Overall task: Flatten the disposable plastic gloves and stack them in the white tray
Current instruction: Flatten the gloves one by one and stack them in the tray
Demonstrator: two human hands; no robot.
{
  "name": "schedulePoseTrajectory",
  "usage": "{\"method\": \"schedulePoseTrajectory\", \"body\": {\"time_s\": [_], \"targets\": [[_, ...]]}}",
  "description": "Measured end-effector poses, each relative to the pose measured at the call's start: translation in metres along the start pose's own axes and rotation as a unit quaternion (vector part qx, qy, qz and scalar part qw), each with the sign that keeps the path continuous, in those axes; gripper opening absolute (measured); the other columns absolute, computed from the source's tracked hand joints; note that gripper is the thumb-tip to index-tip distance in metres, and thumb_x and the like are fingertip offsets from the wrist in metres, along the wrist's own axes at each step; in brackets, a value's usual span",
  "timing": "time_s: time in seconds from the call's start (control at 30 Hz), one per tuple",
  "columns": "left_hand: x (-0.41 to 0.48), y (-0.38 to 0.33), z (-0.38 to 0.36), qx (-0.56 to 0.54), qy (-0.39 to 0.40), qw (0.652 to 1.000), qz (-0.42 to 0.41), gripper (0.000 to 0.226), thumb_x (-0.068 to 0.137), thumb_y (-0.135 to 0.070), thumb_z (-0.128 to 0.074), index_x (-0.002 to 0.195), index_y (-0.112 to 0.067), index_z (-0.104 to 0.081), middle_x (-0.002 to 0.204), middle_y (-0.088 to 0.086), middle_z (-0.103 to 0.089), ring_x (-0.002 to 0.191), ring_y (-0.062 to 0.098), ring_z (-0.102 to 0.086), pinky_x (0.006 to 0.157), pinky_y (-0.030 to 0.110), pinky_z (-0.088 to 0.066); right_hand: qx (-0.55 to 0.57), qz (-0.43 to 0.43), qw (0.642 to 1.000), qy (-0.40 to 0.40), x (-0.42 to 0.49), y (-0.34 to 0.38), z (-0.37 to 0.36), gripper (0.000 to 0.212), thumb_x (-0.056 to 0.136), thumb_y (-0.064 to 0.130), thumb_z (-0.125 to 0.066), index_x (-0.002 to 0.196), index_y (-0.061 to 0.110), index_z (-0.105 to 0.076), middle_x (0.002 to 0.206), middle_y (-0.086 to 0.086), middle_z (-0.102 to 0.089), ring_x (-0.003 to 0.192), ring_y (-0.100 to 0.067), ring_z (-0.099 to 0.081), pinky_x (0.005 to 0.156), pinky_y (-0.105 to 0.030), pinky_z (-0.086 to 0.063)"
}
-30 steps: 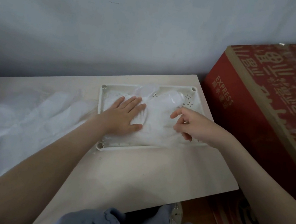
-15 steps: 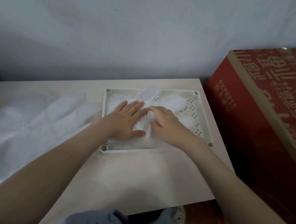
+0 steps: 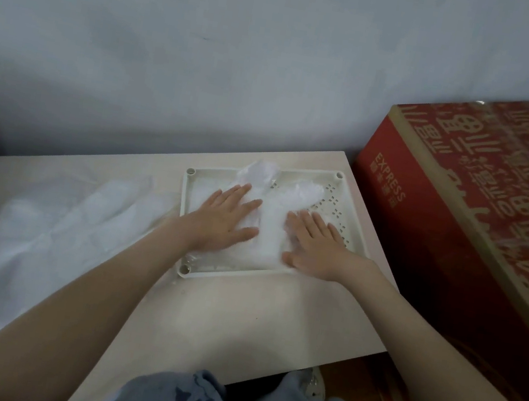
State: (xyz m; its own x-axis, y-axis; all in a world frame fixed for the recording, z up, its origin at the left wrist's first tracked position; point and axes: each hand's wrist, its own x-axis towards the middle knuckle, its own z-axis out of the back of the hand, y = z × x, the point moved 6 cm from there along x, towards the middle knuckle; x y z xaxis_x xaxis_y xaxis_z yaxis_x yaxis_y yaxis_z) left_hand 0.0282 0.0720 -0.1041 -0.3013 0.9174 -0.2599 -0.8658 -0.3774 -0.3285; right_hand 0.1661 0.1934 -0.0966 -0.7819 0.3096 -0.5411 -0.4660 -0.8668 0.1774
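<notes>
Pale grey wall (image 3: 246, 41) is seen behind a cream surface (image 3: 237, 317). Both the left hand (image 3: 223, 220) and right hand (image 3: 319, 247) are spread flat on gloves (image 3: 271, 222) in the white tray (image 3: 356, 222). More gloves (image 3: 54, 229) lie left of the left hand; a red box (image 3: 478, 217) stands right of the right hand.

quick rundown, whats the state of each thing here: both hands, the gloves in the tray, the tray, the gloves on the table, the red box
left hand: open, flat, palm down on the gloves in the tray
right hand: open, flat, palm down on the same gloves
gloves in the tray: pressed down, fingertips still puffed at the far rim
white tray: flat on the table
gloves on the table: loose, spread out
red box: closed
</notes>
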Motion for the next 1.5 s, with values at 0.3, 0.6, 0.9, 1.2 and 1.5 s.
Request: {"method": "schedulePoseTrajectory", "body": {"time_s": [0.3, 0.6, 0.9, 1.2, 1.5], "targets": [[-0.099, 0.034, 0.06, -0.061, -0.287, 0.952, 0.086, 0.059, 0.088, -0.047, -0.028, 0.123, -0.007, -0.054, 0.136, 0.015, -0.042, 0.12, 0.036, -0.04, 0.103, 0.046, -0.031, 0.015, 0.08, 0.992, -0.091, -0.023, 0.07, 0.06, 0.068, 0.095, 0.044, -0.046, 0.152, 0.03, -0.012, 0.16, 0.004, -0.007, 0.144, -0.022, -0.01, 0.112, -0.04, -0.012], [-0.196, 0.105, 0.017, 0.037, -0.067, 0.965, 0.252, 0.063, 0.075, -0.07, -0.058, 0.105, -0.016, -0.044, 0.102, -0.001, -0.038, 0.095, 0.019, -0.04, 0.084, 0.032, -0.035, 0.024, 0.179, 0.983, -0.013, -0.03, 0.153, 0.057, 0.071, 0.093, 0.05, -0.049, 0.151, 0.036, -0.01, 0.157, 0.011, -0.015, 0.143, -0.024, -0.012, 0.113, -0.039, -0.018], [-0.201, 0.113, 0.002, -0.033, -0.039, 0.965, 0.258, 0.036, 0.089, -0.036, -0.061, 0.07, -0.021, -0.034, 0.078, -0.005, -0.039, 0.075, 0.015, -0.037, 0.064, 0.027, -0.027, 0.043, 0.143, 0.989, 0.018, -0.036, 0.154, 0.049, 0.065, 0.09, 0.06, -0.045, 0.147, 0.039, -0.024, 0.154, 0.008, -0.026, 0.14, -0.021, -0.023, 0.113, -0.044, -0.024], [-0.213, 0.124, 0.018, -0.034, -0.127, 0.947, 0.294, 0.023, 0.094, -0.038, -0.055, 0.093, -0.017, -0.046, 0.094, -0.002, -0.047, 0.089, 0.02, -0.048, 0.072, 0.03, -0.04, 0.055, 0.16, 0.985, 0.034, -0.033, 0.172, 0.045, 0.061, 0.096, 0.046, -0.048, 0.149, 0.026, -0.026, 0.153, 0.004, -0.027, 0.133, -0.014, -0.037, 0.109, -0.033, -0.031], [-0.22, 0.13, 0.009, 0.064, -0.083, 0.928, 0.357, 0.018, 0.094, -0.019, -0.049, 0.11, -0.011, -0.048, 0.111, 0.005, -0.05, 0.104, 0.024, -0.049, 0.071, 0.032, -0.041, 0.02, 0.158, 0.987, 0.026, -0.025, 0.176, 0.039, 0.061, 0.097, 0.041, -0.046, 0.151, 0.023, -0.022, 0.156, 0.0, -0.022, 0.141, -0.017, -0.024, 0.113, -0.039, -0.026]]}}
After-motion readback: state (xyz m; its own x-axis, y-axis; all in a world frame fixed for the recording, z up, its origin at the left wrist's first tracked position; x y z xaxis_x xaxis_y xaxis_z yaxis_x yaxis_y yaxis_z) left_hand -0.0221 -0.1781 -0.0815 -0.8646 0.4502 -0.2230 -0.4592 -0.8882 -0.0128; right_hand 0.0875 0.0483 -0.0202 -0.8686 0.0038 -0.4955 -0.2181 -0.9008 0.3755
